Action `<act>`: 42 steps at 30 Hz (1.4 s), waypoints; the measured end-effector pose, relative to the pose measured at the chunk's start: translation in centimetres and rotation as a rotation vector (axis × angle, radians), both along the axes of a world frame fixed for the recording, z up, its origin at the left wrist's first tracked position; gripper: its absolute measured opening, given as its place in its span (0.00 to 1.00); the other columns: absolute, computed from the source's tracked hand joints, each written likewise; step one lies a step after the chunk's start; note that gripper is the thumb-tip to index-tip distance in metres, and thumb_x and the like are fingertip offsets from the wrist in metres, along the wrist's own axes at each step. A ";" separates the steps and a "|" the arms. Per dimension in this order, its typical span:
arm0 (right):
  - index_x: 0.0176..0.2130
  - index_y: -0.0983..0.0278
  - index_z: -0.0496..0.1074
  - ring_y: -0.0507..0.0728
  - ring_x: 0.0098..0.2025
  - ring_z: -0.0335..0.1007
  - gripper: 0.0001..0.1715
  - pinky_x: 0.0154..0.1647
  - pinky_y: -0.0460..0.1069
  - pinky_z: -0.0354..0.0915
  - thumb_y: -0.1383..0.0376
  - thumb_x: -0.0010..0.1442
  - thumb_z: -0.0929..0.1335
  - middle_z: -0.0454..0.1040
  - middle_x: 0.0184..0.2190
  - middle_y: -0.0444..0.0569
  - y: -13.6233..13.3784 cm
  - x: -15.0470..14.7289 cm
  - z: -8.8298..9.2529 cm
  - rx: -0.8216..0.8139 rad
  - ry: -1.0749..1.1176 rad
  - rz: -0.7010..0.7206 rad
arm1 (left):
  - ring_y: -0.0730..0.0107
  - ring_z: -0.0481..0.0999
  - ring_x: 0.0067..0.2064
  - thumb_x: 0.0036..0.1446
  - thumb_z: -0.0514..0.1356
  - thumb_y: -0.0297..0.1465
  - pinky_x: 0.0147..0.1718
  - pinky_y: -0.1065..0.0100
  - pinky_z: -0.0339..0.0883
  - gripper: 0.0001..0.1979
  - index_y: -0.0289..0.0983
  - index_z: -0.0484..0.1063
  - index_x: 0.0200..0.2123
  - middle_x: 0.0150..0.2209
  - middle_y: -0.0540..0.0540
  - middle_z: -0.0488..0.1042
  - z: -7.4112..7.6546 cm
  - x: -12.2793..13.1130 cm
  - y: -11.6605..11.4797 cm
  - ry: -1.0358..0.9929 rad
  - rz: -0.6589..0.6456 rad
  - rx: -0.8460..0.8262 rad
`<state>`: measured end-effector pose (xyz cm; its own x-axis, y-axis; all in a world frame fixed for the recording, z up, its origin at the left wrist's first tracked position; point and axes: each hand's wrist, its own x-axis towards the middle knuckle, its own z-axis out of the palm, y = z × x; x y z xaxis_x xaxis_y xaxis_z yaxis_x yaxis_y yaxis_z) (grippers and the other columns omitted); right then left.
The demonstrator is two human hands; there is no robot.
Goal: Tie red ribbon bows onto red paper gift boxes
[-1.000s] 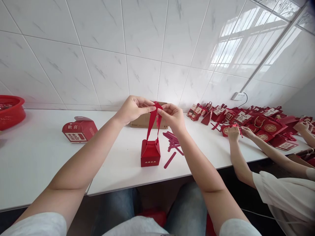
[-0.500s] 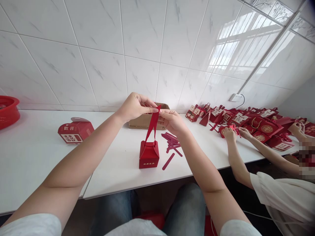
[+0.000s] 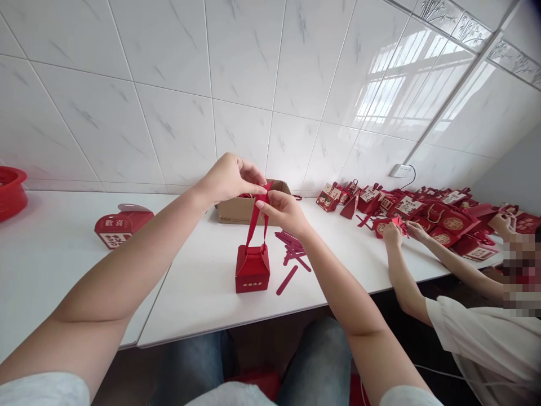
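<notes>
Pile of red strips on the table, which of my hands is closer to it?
Right. The right hand pinches the ribbon just above the pile of red strips; the left hand pinches it too, further left.

This is a plain workroom set up for packing gift boxes by hand. Glossy white marbled wall tiles (image 3: 169,84), catching a window's reflection, run behind a long white counter (image 3: 54,265), and a wall socket (image 3: 400,170) sits just above it. A heap of red gift boxes (image 3: 426,211) covers the counter's right end, where another person's hands (image 3: 392,232) work on one. Loose red paper strips (image 3: 291,248), an open cardboard box (image 3: 236,210), a red basin (image 3: 10,192) at the far left and a small red box (image 3: 252,269) with ribbon handles (image 3: 255,225) show the same piecework.
</notes>
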<state>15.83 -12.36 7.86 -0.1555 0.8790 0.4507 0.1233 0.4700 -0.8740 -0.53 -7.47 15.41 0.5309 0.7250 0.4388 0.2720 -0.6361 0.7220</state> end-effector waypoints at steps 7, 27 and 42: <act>0.29 0.63 0.73 0.51 0.29 0.69 0.22 0.34 0.47 0.66 0.47 0.55 0.69 0.74 0.24 0.43 1.1 0.5 0.1 -0.002 -0.004 0.044 | 0.62 0.77 0.32 0.34 0.73 0.31 0.33 0.62 0.70 0.10 0.37 0.76 0.23 0.26 0.46 0.76 0.2 0.2 0.8 -0.034 -0.019 -0.111; 0.30 0.64 0.72 0.53 0.29 0.71 0.16 0.36 0.50 0.69 0.53 0.54 0.71 0.76 0.31 0.48 2.0 2.3 0.1 -0.467 0.181 0.377 | 0.65 0.71 0.32 0.59 0.55 0.37 0.35 0.64 0.66 0.13 0.43 0.75 0.25 0.28 0.45 0.77 -11.8 -1.5 -1.8 0.132 -0.095 0.453; 0.40 0.61 0.74 0.60 0.49 0.68 0.15 0.51 0.58 0.64 0.68 0.64 0.59 0.71 0.47 0.55 -1.6 2.1 0.3 0.574 -0.767 -0.031 | 0.60 0.76 0.41 0.53 0.60 0.49 0.41 0.61 0.68 0.19 0.38 0.79 0.30 0.36 0.43 0.79 -8.7 0.0 -0.3 -0.232 -0.254 -0.592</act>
